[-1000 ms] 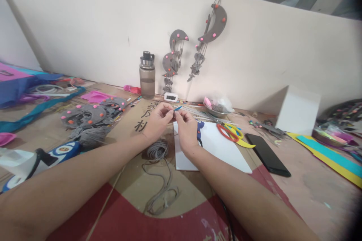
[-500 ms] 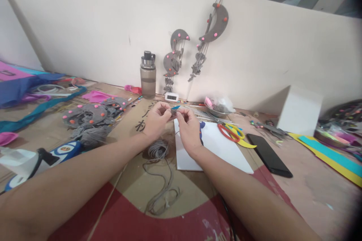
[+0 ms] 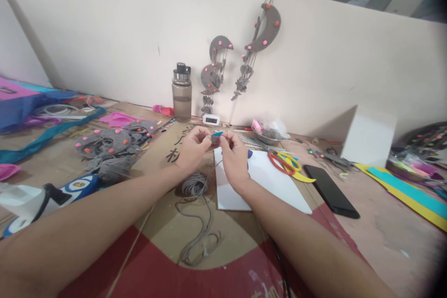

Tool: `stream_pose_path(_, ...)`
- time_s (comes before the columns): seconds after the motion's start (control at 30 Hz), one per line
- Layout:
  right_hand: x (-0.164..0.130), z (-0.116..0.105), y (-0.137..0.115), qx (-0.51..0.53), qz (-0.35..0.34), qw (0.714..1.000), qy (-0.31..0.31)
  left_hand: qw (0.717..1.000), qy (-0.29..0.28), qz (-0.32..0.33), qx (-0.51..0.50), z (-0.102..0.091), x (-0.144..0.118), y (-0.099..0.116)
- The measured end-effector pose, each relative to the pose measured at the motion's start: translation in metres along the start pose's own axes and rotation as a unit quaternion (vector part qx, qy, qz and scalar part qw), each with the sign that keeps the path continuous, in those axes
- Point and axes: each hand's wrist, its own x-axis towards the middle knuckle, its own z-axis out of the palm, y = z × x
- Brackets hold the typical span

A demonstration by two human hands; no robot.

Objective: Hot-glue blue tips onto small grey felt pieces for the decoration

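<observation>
Over the cardboard, my left hand (image 3: 194,148) pinches one side of a small grey and blue piece (image 3: 217,134), its kind too small to tell. The thumb and fingers of my right hand (image 3: 236,157) are closed on the other side of it. Fingertips cover much of the piece. A coil of grey cord (image 3: 194,185) lies below my hands, its loose end trailing toward me. Partly beneath my right hand is a white sheet (image 3: 275,191), with a dark blue shape (image 3: 249,154) half hidden behind that hand.
Red-handled scissors (image 3: 277,163) and a yellow-handled pair lie by a black phone (image 3: 330,191). A water bottle (image 3: 182,98) and small clock (image 3: 211,119) stand near the wall, where grey moon-shaped hangings (image 3: 268,32) hang. Grey pieces with pompoms (image 3: 104,142) lie left.
The view has shifted very slightly. Both hands stay nearly in place on the small piece, which has turned a little between the fingertips.
</observation>
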Motion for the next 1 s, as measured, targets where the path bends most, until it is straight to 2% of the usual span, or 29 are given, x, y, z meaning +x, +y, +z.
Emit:
stream_pose_path(0.27, 0.001, 0.000, 0.002, -0.021, -0.014, 1.000, 0.007, 0.998, -0.003, -0.044, -0.051, 0.001, -0.001, 0.001)
stream_pose_path(0.43, 0.001, -0.001, 0.004, -0.032, -0.004, 0.999, -0.002, 0.988, -0.044, -0.106, -0.107, -0.004, 0.002, 0.003)
stream_pose_path(0.6, -0.003, 0.002, 0.009, -0.041, -0.001, 0.999, -0.003, 0.977, -0.088, -0.140, -0.134, -0.015, 0.006, 0.001)
stream_pose_path(0.77, -0.009, 0.005, 0.012, -0.051, -0.003, 0.999, 0.001, 0.972, -0.113, -0.153, -0.139, -0.024, 0.009, -0.006)
stream_pose_path(1.0, -0.013, 0.006, 0.013, -0.066, -0.010, 0.998, -0.007, 0.971, -0.109, -0.163, -0.137, -0.026, 0.010, -0.006)
